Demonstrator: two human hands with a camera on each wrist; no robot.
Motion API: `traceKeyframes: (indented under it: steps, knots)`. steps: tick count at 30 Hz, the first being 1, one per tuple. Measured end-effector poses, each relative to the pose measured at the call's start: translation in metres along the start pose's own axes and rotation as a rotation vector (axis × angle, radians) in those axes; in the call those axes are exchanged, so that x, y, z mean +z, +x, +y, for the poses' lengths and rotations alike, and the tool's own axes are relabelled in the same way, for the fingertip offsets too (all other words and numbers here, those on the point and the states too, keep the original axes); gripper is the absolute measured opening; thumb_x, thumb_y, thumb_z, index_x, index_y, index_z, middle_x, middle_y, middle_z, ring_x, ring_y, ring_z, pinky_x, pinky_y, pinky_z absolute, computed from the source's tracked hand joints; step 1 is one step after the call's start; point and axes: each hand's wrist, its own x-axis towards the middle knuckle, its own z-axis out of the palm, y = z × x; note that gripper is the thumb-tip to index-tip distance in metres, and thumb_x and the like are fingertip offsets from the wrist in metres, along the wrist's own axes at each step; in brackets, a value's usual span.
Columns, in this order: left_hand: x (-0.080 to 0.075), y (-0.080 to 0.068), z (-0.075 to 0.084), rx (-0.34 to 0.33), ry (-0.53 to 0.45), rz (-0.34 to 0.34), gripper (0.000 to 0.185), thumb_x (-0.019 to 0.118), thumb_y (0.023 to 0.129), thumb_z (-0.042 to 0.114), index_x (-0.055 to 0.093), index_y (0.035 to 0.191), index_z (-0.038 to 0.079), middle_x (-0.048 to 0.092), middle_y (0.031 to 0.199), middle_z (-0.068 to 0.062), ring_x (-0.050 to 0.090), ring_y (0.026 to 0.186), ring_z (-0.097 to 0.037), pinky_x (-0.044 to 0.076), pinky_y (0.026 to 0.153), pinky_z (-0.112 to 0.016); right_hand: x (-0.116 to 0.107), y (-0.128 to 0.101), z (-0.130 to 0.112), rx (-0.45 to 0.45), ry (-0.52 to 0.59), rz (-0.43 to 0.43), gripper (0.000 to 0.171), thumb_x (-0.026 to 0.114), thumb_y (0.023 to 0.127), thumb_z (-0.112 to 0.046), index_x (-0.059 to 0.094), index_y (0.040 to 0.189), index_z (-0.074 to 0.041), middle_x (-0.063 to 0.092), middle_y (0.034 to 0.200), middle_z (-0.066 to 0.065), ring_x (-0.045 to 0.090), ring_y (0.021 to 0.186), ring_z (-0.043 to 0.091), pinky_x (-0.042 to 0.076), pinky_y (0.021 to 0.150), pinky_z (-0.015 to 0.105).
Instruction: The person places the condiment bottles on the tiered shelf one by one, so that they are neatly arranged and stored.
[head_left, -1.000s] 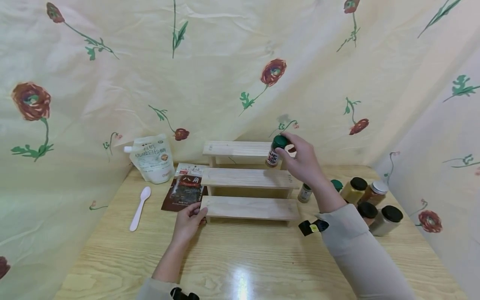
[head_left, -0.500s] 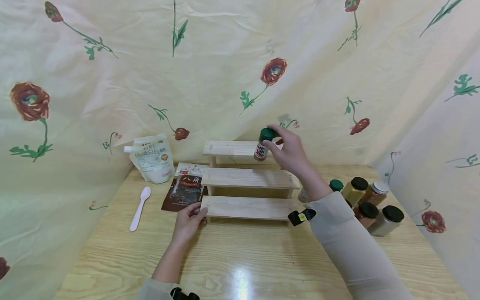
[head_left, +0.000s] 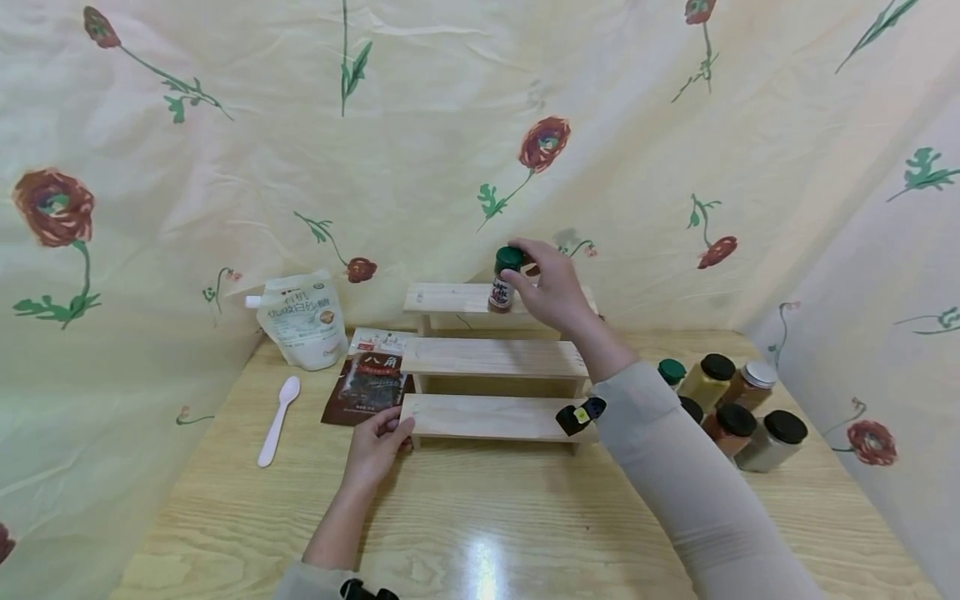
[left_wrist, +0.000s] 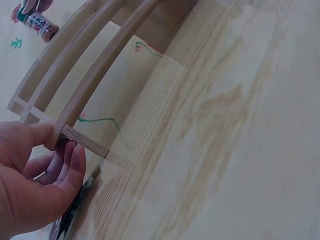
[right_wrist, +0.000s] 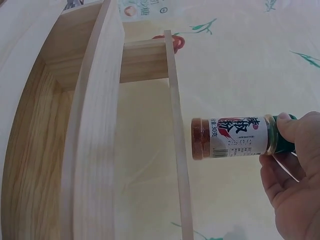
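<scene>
A small clear cylindrical bottle with a ribbed green cap, white printed label and reddish-brown powder (right_wrist: 231, 137) is pinched at its cap between the thumb and fingers of the right hand (head_left: 551, 287); it hangs over the top tier of a pale, straight-edged wooden rack of three stepped planks (head_left: 495, 357), its base just short of the wood in the right wrist view. The left hand (head_left: 377, 446) pinches the left end of the lowest plank, thumb above and fingers curled beneath. The rack stands on a glossy, wood-grained table (head_left: 480, 500) before a creased cream cloth printed with red poppies (head_left: 442, 125). To its left are a flat, shiny brown packet (head_left: 367, 383), its right edge hidden behind the rack, a plump white spouted pouch (head_left: 303, 325) and a smooth white plastic spoon (head_left: 279, 421). Near the right sleeve of matt grey cloth (head_left: 697, 475) stand round, dark-lidded jars (head_left: 729, 429) and one with a whitish lid (head_left: 752, 385); the sleeve covers part of the group, leaving little more than a green cap (head_left: 671, 371) of one container. The label's smallest print is too fine to read, and the right wrist view cuts off part of the right hand.
</scene>
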Motion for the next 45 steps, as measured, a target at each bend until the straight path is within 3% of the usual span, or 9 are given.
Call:
traceKeyframes:
  steps: [22, 39, 45]
  knots:
    - [-0.001, 0.001, 0.002, 0.006, 0.014, 0.010, 0.039, 0.069, 0.098, 0.009, 0.061, 0.132, -0.008, 0.064, 0.101, -0.016, 0.069, 0.081, -0.017, 0.063, 0.070, -0.027, 0.045, 0.039, -0.015, 0.078, 0.044, -0.068, 0.048, 0.068, 0.099, -0.014, 0.054, 0.142, 0.000, 0.060, 0.135, 0.015, 0.059, 0.116, 0.027, 0.057, 0.094, 0.037]
    - [0.000, 0.000, 0.002, 0.009, 0.005, 0.002, 0.037, 0.069, 0.097, 0.008, 0.062, 0.129, -0.009, 0.064, 0.098, -0.015, 0.070, 0.081, -0.022, 0.063, 0.068, -0.026, 0.061, 0.046, -0.020, 0.090, 0.011, -0.135, 0.053, 0.066, 0.100, -0.018, 0.048, 0.148, -0.002, 0.060, 0.136, 0.014, 0.058, 0.119, 0.025, 0.055, 0.098, 0.036]
    - [-0.002, 0.000, 0.001, 0.005, 0.003, 0.001, 0.037, 0.069, 0.097, 0.008, 0.062, 0.130, -0.009, 0.063, 0.099, -0.015, 0.069, 0.082, -0.020, 0.063, 0.069, -0.026, 0.063, 0.043, -0.015, 0.101, 0.019, -0.144, 0.063, 0.069, 0.099, -0.019, 0.039, 0.152, -0.003, 0.061, 0.133, 0.014, 0.058, 0.122, 0.027, 0.053, 0.105, 0.040]
